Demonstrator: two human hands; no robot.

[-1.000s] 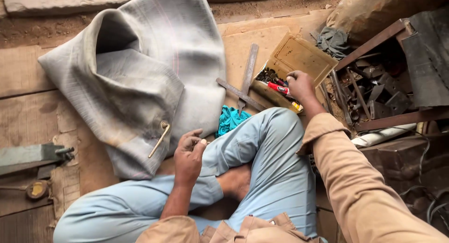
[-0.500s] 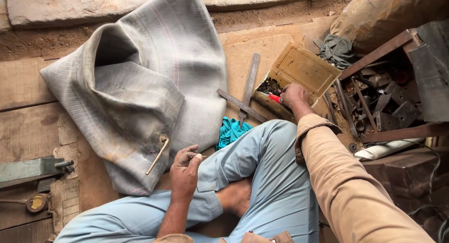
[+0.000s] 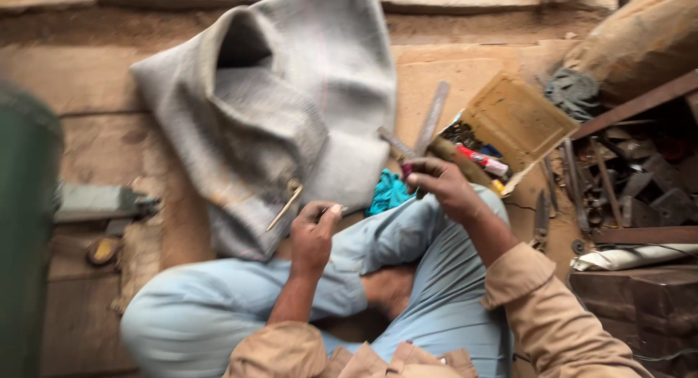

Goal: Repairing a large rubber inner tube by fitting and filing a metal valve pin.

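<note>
Seated person, head view, blurred. The right hand [image 3: 436,180] is closed around a small dark tool [image 3: 408,169], its kind unreadable through the blur, held above the right knee and just in front of an open yellowish box [image 3: 518,120] of small parts. The left hand [image 3: 314,236] is curled, thumb against fingers, pinching a thin pale object [image 3: 339,211] of which only the tip shows; it sits at the near edge of a grey rubber tube [image 3: 291,109] that lies spread over the wooden floor [image 3: 102,153]. The tool lies wholly inside the right hand, well apart from the left hand, with the knee and a teal rag [image 3: 389,192] between them

Judged risks: the pinched object is small and gripped by fingertips only, so a slackened pinch would likely drop it into the folds of the trousers or the floor gaps, where it would be hard to find. The right forearm hangs near the box and a steel rule [image 3: 432,116] beside it; a careless sweep could tip the box and scatter its contents. A brass valve stem [image 3: 285,205] projects from the tube just beside the left hand and could catch the wrist. To the right, a rack [image 3: 640,174] of metal scrap stands near the elbow
</note>
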